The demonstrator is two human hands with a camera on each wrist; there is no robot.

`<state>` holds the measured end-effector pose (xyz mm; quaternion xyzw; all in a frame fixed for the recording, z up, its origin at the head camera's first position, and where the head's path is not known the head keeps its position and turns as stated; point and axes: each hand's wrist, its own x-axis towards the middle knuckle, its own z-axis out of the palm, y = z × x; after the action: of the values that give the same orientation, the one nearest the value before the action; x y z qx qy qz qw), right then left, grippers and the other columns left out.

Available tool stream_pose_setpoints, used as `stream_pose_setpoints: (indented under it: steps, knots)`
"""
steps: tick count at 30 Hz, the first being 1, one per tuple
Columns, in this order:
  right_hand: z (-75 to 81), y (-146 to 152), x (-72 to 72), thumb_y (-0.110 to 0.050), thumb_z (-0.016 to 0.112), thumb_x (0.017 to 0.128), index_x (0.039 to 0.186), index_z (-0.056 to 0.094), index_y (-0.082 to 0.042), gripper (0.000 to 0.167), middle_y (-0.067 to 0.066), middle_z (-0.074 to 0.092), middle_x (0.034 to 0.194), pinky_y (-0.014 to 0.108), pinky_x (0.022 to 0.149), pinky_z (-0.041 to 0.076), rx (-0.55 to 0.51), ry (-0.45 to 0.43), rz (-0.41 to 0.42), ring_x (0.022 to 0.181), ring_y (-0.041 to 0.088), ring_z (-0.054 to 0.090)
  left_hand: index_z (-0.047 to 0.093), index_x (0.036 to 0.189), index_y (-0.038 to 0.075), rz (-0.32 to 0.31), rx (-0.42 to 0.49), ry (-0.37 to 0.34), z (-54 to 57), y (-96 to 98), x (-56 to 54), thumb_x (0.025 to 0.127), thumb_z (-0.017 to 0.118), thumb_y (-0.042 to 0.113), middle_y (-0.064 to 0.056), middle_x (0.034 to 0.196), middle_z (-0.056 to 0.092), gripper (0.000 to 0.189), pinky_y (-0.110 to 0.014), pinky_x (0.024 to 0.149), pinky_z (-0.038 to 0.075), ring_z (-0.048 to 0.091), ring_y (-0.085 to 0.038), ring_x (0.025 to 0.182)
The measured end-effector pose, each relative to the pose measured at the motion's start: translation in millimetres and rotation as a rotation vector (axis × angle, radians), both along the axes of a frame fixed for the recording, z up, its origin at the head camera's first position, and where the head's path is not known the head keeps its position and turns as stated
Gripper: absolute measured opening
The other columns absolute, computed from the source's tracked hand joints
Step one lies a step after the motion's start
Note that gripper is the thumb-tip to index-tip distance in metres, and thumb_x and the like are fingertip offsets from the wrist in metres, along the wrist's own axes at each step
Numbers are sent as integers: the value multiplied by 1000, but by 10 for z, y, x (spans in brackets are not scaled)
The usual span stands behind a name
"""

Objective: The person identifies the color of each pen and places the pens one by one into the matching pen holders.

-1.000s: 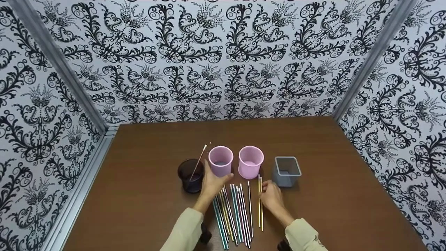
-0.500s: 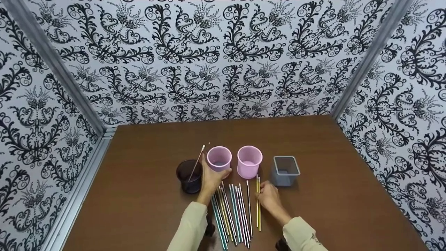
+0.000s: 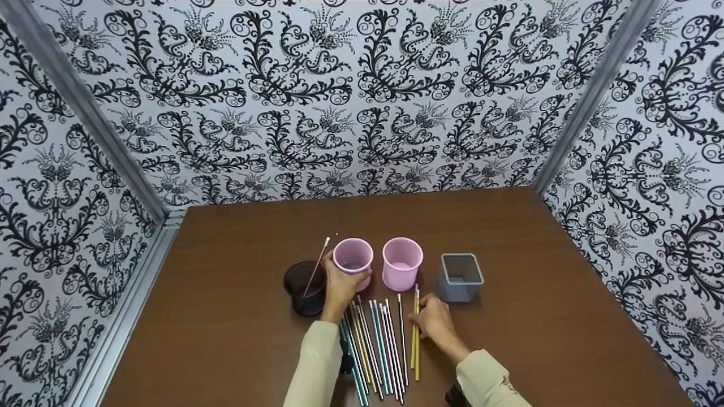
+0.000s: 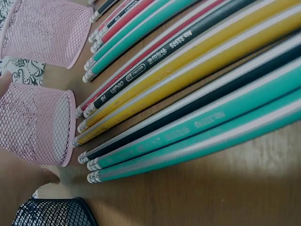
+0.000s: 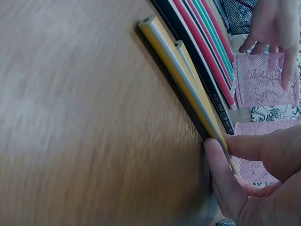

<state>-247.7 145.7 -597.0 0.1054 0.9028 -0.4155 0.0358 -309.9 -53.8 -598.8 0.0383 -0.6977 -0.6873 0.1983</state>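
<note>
In the head view, the left hand [image 3: 341, 288] curves round the left pink cup [image 3: 353, 242], thumb across its front; beside it the black cup [image 3: 305, 304] holds one leaning pencil [image 3: 317, 265]. The right hand [image 3: 435, 320] pinches two yellow pencils [image 3: 417, 356] between the right pink cup [image 3: 400, 280] and the table's [image 3: 254, 243] near side, left of the square cup [image 3: 457, 292]. In the left wrist view, loose pencils [image 4: 160, 63] lie with erasers toward the pink cups, the left hand partly cut off. In the right wrist view, thumb and finger close on the overlapping yellow pencils near their far ends
</note>
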Motion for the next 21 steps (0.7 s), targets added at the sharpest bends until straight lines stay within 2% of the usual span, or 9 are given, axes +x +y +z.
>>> stream_pose_setpoints:
  steps: [7,11,19,21]
  knots:
    - [-25,10,-12,-3,80,77,102,59,7,34,20,65,83,28,41,54,-59,-40,-35,47,19,65,36,138,-12,-11,-59,27,-34,-34,-17,57,87,-9,-32,134,49,95,-59,116,31,48,-49,127]
    - [-27,25,-1,-3,79,79,104,60,7,33,20,66,85,29,42,55,-82,-35,-42,52,19,65,43,133,-14,-54,-36,49,-68,-47,-32,59,85,-10,-34,129,52,86,-61,115,32,48,-51,124]
    - [67,37,77,-4,72,84,110,60,5,30,11,71,80,29,43,52,-55,88,-9,47,10,57,39,131,-12,-103,-9,26,-33,-72,-36,61,83,-11,-33,130,50,83,-61,114,32,48,-51,124]
    - [123,29,95,-5,72,84,108,61,3,28,9,72,79,28,49,52,-27,125,-3,47,9,56,38,132,-12,-119,-7,22,-31,-80,-35,62,83,-10,-34,131,49,84,-61,114,32,48,-52,124]
